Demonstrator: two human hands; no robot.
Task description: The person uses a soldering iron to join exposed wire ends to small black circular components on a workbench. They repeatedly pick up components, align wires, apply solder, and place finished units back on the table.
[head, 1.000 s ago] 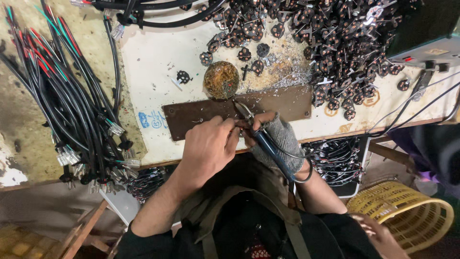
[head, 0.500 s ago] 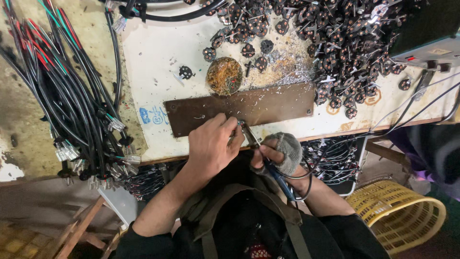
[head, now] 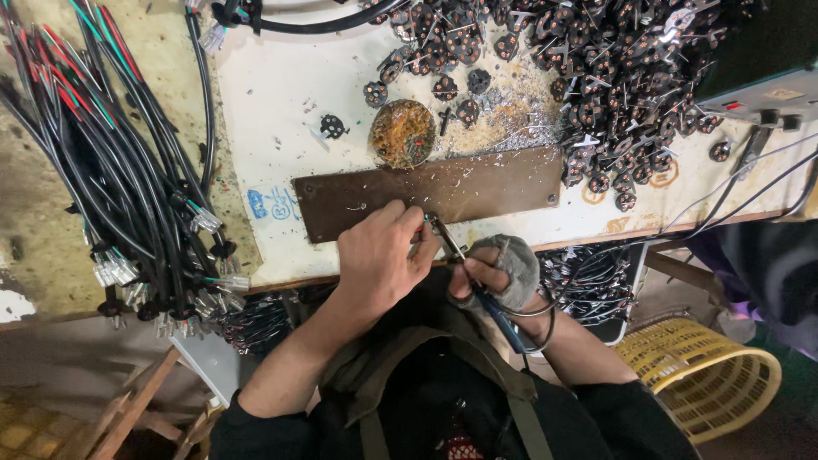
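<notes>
My left hand (head: 379, 260) is closed around a small part at the front edge of a brown plate (head: 477, 187) on the bench; the part is mostly hidden by my fingers. My right hand (head: 498, 273), in a grey fingerless glove, grips a soldering iron (head: 477, 285) with a blue handle. Its metal tip points up-left and meets my left fingertips near the plate's lower edge. A dark cord runs from the handle back past my wrist.
A big heap of small black round parts (head: 613, 68) fills the back right. A round rusty dish (head: 402, 133) sits behind the plate. Bundles of black cables (head: 111, 187) lie left. A yellow basket (head: 707, 383) stands lower right, a grey box (head: 758, 94) at far right.
Both hands have drawn slightly back toward me along the plate's front edge. The iron's tip stays at my left fingertips.
</notes>
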